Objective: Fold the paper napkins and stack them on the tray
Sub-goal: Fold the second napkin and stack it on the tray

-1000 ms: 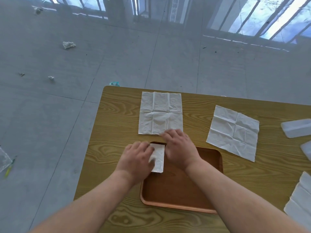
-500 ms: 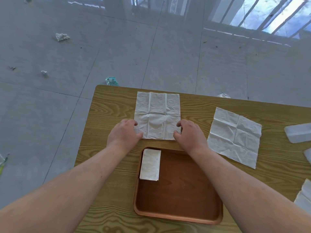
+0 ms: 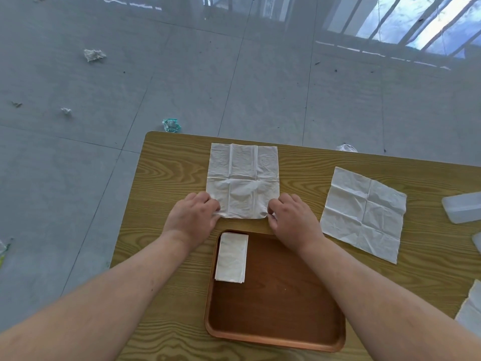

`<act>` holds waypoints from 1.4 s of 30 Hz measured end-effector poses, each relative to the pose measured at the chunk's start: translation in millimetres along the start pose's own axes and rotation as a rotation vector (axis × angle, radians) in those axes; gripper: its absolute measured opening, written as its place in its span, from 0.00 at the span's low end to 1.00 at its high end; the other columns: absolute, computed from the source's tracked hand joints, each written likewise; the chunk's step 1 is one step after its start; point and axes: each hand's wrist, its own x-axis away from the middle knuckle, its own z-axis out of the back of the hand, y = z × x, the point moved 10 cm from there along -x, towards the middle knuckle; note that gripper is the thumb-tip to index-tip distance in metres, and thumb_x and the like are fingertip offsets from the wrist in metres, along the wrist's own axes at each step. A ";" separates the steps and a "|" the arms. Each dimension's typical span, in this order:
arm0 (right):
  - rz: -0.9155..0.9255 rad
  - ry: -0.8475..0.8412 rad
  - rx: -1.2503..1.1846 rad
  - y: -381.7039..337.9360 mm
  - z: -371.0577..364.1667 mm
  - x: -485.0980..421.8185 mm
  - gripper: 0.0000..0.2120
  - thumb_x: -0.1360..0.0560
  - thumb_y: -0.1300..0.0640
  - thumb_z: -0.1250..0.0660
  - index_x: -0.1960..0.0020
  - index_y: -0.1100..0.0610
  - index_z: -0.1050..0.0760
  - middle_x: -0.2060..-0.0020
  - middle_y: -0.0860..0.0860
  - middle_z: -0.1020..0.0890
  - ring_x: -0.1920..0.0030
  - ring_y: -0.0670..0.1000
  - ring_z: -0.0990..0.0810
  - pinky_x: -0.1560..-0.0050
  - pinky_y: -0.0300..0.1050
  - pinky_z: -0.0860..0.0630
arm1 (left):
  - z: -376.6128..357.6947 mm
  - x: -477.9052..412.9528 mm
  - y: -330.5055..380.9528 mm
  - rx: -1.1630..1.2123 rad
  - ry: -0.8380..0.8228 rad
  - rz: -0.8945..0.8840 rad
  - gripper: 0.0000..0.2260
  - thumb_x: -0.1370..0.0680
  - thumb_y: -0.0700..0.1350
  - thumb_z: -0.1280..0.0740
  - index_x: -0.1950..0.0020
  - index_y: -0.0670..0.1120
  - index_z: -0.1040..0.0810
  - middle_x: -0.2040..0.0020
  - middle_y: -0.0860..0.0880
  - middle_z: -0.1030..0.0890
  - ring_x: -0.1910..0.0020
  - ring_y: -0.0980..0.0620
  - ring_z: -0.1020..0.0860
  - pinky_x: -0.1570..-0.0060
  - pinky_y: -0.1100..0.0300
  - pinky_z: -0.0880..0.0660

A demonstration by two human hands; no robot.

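An unfolded white napkin lies flat on the wooden table beyond the brown tray. My left hand pinches its near left corner. My right hand pinches its near right corner. A folded napkin lies in the tray's far left corner. A second unfolded napkin lies to the right on the table.
Translucent plastic containers sit at the table's right edge. More white napkins lie at the near right. Crumpled paper scraps and a teal wrapper litter the grey tiled floor beyond the table.
Both hands left the folded napkin in the tray, moved forward to the unfolded napkin and took hold of its near corners.
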 end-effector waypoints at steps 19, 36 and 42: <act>0.128 -0.064 -0.158 -44.5 10.5 13.9 0.04 0.21 0.51 0.35 0.49 0.50 0.26 0.54 0.45 0.20 0.48 0.48 0.26 0.46 0.43 0.27 | -1.5 37.5 -23.9 0.052 -0.085 0.006 0.30 0.26 0.66 0.33 0.27 0.56 0.34 0.24 0.54 0.32 0.24 0.51 0.36 0.24 0.49 0.37; 0.027 -0.101 -0.236 -37.1 3.6 38.8 0.19 0.25 0.31 0.41 0.42 0.42 0.32 0.52 0.41 0.22 0.54 0.43 0.23 0.53 0.41 0.25 | 23.5 44.1 -19.0 0.160 0.016 0.049 0.08 0.23 0.47 0.32 0.44 0.52 0.19 0.44 0.55 0.17 0.38 0.53 0.24 0.35 0.54 0.30; 0.103 -0.120 -0.122 -44.6 -9.7 40.0 0.31 0.26 0.31 0.35 0.29 0.47 0.30 0.33 0.43 0.24 0.32 0.47 0.30 0.32 0.45 0.31 | 27.4 48.7 -20.4 0.174 0.009 0.071 0.07 0.23 0.48 0.32 0.46 0.52 0.19 0.50 0.54 0.16 0.47 0.52 0.21 0.46 0.56 0.27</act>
